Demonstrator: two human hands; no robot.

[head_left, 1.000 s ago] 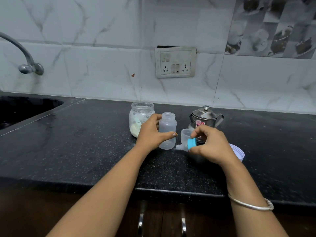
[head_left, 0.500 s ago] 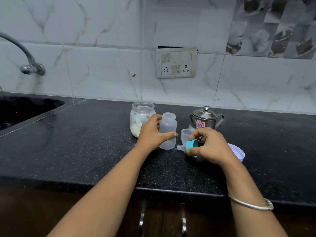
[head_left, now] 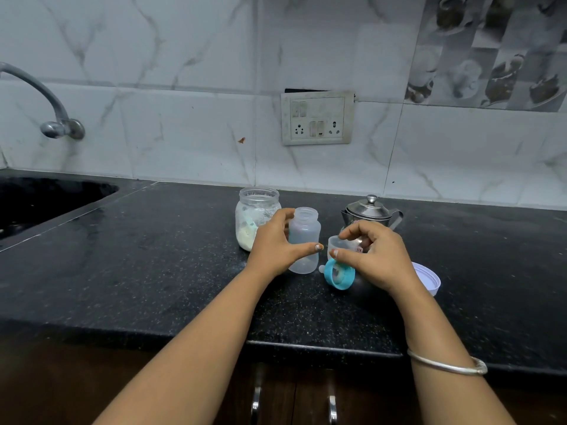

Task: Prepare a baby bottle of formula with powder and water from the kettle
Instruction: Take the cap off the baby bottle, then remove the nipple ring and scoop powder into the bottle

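My left hand [head_left: 274, 248] grips the open, clear baby bottle [head_left: 304, 240], which stands upright on the black counter [head_left: 153, 271]. The blue nipple ring [head_left: 339, 275] lies tilted on the counter just right of the bottle. My right hand [head_left: 372, 257] hovers over it with thumb and fingers apart, close to a small clear cap [head_left: 335, 243]. Behind my hands stand the steel kettle [head_left: 372, 211], lid on, and an open glass jar of powder [head_left: 256, 217] with a scoop inside.
A white lid [head_left: 429, 278] lies on the counter to the right of my right hand. A dark sink [head_left: 46, 200] and its tap [head_left: 58, 124] are at the far left. A socket plate [head_left: 317, 118] is on the tiled wall.
My right hand lowered the blue nipple ring onto the counter and let go, its fingers now spread above it. My left hand kept hold of the bottle.
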